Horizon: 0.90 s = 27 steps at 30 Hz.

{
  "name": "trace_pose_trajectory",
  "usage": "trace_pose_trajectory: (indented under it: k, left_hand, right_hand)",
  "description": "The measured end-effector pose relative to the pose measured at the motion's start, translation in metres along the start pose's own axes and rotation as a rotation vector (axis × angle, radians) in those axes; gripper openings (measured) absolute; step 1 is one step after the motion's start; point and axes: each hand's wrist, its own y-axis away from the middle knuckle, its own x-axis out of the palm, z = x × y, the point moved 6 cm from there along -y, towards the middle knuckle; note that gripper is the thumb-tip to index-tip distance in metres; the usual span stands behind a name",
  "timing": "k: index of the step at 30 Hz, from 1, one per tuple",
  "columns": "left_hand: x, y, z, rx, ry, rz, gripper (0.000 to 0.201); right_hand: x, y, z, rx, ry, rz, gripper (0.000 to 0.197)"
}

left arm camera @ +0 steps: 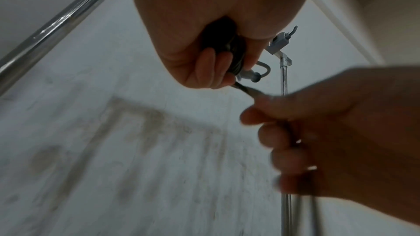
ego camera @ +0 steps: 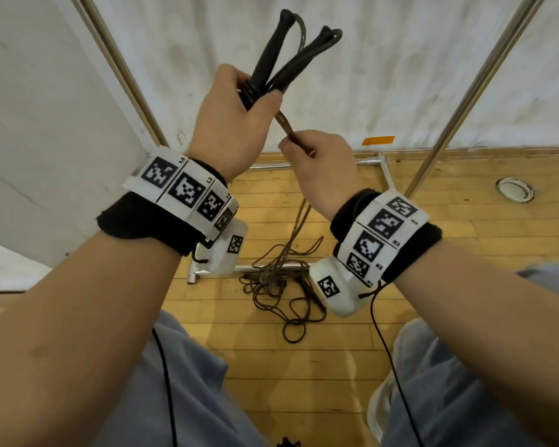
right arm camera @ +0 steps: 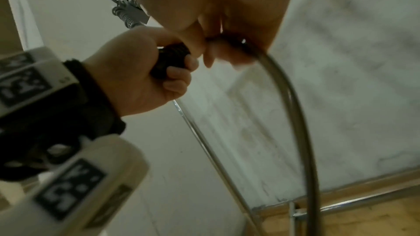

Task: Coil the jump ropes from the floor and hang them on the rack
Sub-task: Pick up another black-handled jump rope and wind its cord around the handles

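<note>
Head view: wooden floor (ego camera: 433,240) below, white wall behind, chrome rack (ego camera: 459,104) uprights slanting in on both sides. Left hand (ego camera: 229,124) raised, fingers clenched round the two black handles (ego camera: 271,62) and a few tight turns of cord; handles splayed in a V, long axes pointing up and away toward the wall. Right hand (ego camera: 323,162) just below, pinching the brown jump rope (ego camera: 286,124) taut between the two hands. Slack hanging down to a loose tangle (ego camera: 281,285) on the floor by the rack's base bar.

Left wrist view: left hand (left arm camera: 211,46) closed on the dark wrapped bundle; right hand (left arm camera: 329,132) blurred, curled on the cord. Rack hook (left arm camera: 281,42) high on an upright beyond.

Right wrist view: left hand (right arm camera: 141,78) gripping the wound handles (right arm camera: 170,58); right hand (right arm camera: 227,30) pinching the cord, which arcs down toward the floor.

Judged step: winding cord round the handles. Best done with steady tension, each turn laid beside the last, slack fed through the right hand so the tangle on the floor clears without knotting.
</note>
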Motion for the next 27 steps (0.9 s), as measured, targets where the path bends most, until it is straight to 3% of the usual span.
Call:
trace_pose_trajectory:
  k: [3,8,10,12,14,22,27]
  left_hand:
    - [0.007,0.003,-0.002,0.042,-0.050,0.034,0.022]
    - [0.009,0.004,0.004,0.095,-0.244,0.034,0.026]
    - [0.003,0.002,0.010,0.102,-0.345,0.029,0.029]
    - [-0.002,0.000,0.018,0.101,-0.412,0.042,0.030]
    - [-0.007,-0.001,0.027,0.071,-0.443,0.068,0.030]
    - [0.004,0.003,0.058,-0.017,-0.640,0.384,0.019]
    - [0.026,0.014,0.065,-0.047,-0.775,0.483,0.018]
  right_hand:
    - [-0.004,-0.006,-0.015,0.115,0.062,0.084,0.034]
    - [0.014,0.007,-0.030,0.352,-0.259,0.319,0.029]
    - [0.009,0.005,-0.027,0.308,-0.197,0.280,0.031]
    - [0.001,0.001,-0.022,0.180,0.030,0.235,0.038]
    - [0.000,0.002,-0.019,0.127,0.127,0.260,0.045]
    - [-0.003,0.007,-0.012,0.096,0.163,0.260,0.046]
    - [0.002,0.013,-0.003,0.094,0.104,0.316,0.045]
